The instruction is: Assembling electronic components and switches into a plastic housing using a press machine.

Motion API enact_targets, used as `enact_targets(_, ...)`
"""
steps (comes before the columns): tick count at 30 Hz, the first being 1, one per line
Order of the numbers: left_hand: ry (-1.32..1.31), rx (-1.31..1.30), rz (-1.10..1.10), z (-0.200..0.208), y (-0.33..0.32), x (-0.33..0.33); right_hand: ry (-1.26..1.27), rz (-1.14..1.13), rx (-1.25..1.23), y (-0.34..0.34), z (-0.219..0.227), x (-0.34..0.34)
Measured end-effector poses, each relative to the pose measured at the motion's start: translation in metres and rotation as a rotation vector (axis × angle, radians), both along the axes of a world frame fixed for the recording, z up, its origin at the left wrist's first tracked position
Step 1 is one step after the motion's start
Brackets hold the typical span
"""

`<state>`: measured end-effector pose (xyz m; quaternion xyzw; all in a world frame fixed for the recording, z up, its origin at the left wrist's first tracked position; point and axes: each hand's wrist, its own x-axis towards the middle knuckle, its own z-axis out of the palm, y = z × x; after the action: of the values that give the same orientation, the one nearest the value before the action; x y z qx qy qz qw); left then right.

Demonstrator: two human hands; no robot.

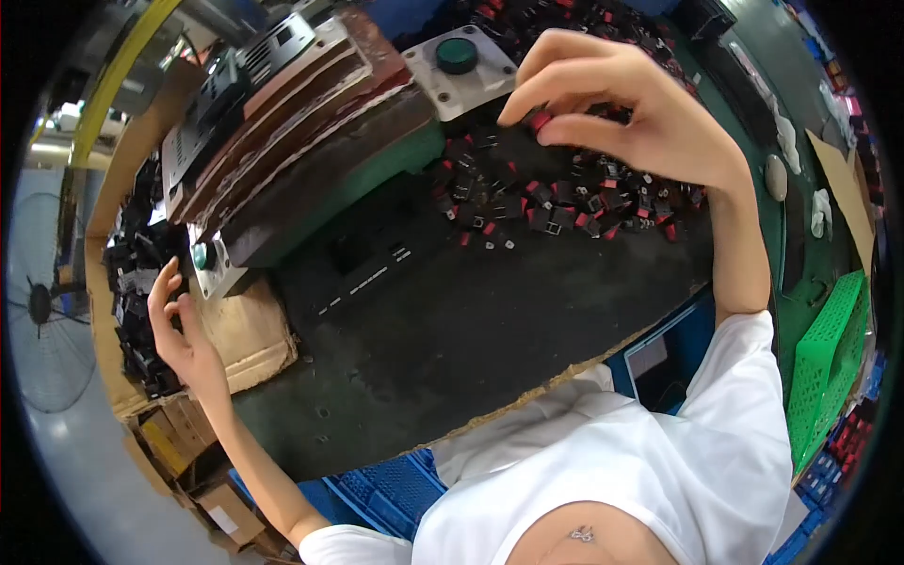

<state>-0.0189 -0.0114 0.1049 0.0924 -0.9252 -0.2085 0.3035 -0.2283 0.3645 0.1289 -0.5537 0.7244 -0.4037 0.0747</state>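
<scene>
My right hand (626, 108) is raised over a pile of small black-and-red parts (565, 202), which look like rocker switches with metal terminals. Thumb and fingers pinch one red part (540, 121), mostly covered by the fingertips. On the far left, my left hand (184, 334) has its fingers apart and shows nothing in it. It is beside a green push button (201, 255) on a metal plate, at the edge of a cardboard box of black parts (141, 282). Between the hands, a black panel with slots (363, 268) lies on the dark work mat (490, 330).
A layered block fixture (292, 122) stands behind the panel, with a second green button (457, 56) on its right plate. A green perforated basket (829, 363) is at the right. Blue crates (391, 490) sit below the table edge; a fan (40, 303) stands far left.
</scene>
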Motion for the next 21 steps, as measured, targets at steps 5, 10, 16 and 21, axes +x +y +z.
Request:
enact_targets(5, -0.073, -0.112, -0.075, -0.011, 0.005, -0.003, -0.237, -0.037, -0.121, -0.009, -0.004, -0.004)
enact_targets(10, -0.096, -0.243, -0.124, -0.004, 0.008, 0.002, 0.025, -0.201, -0.178, -0.031, 0.003, -0.001)
enact_targets(16, -0.043, -0.149, -0.146, -0.004, 0.003, 0.010, -0.071, -0.281, -0.134, -0.076, 0.025, -0.006)
enact_targets(21, -0.055, -0.371, 0.022, 0.001, -0.008, 0.016, 0.057, 0.216, -0.342, -0.099, 0.039, -0.015)
